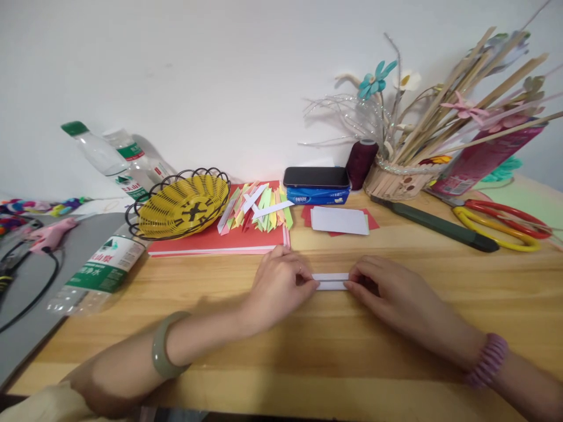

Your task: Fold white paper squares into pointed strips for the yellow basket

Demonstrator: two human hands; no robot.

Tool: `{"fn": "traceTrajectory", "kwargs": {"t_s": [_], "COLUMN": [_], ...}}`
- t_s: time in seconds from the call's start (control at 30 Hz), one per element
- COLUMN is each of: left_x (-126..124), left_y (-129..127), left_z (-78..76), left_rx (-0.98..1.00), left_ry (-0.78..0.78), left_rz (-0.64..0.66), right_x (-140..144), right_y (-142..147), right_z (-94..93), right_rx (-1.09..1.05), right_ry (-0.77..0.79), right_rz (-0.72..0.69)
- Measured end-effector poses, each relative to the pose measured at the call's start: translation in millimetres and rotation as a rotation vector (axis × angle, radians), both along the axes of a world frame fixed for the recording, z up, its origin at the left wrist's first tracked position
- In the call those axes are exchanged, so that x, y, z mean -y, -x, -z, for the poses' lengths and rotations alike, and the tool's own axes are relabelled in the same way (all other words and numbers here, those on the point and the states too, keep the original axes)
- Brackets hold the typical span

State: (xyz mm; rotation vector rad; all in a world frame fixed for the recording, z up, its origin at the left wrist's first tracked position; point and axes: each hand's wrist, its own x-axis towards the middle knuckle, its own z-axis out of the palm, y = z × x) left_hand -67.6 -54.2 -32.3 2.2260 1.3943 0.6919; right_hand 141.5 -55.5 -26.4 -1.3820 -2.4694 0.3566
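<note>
A narrow strip of white folded paper (332,282) lies low over the wooden table, a crease line running along its length. My left hand (281,287) pinches its left end between thumb and fingers. The right end is pinched the same way by my right hand (391,290). Behind the strip sits a small stack of white and red paper cards (341,221). Farther left, a heap of folded paper strips (259,206) in several colours rests on red paper sheets (211,240).
A yellow woven basket (185,205) and plastic bottles (105,264) stand left, near a pink glue gun (50,235). A phone (315,176) lies on a blue pack (316,195). At right are a dark green cutter (435,224), scissors (497,228) and a stick-filled holder (400,179).
</note>
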Motion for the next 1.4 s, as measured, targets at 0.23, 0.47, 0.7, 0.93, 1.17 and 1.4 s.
{"fn": "traceTrajectory", "kwargs": {"t_s": [0.23, 0.47, 0.7, 0.93, 1.17, 1.4], "left_x": [0.6, -1.6, 3.2, 1.1, -3.8, -13.3], "left_y": [-3.1, -3.3, 9.4, 22.6, 28.3, 33.5], "left_z": [-5.5, -0.8, 8.1, 3.9, -0.3, -2.0], "left_rx": [-0.203, -0.233, -0.295, -0.528, -0.636, -0.588], "left_ry": [-0.045, -0.108, -0.414, -0.700, -0.724, -0.685], "left_rz": [0.017, 0.039, 0.250, 0.574, 0.647, 0.725], "right_x": [3.9, 10.4, 11.1, 12.5, 12.0, 9.7], "right_y": [4.6, 4.0, 2.0, -6.3, -20.5, -20.9], "right_z": [2.3, 4.3, 6.9, 9.7, 18.2, 11.9], "right_rx": [0.136, 0.264, 0.281, 0.283, 0.253, 0.238], "right_ry": [-0.233, -0.574, -0.533, -0.483, -0.364, -0.294], "right_rz": [-0.003, -0.361, -0.381, -0.398, -0.403, -0.411]}}
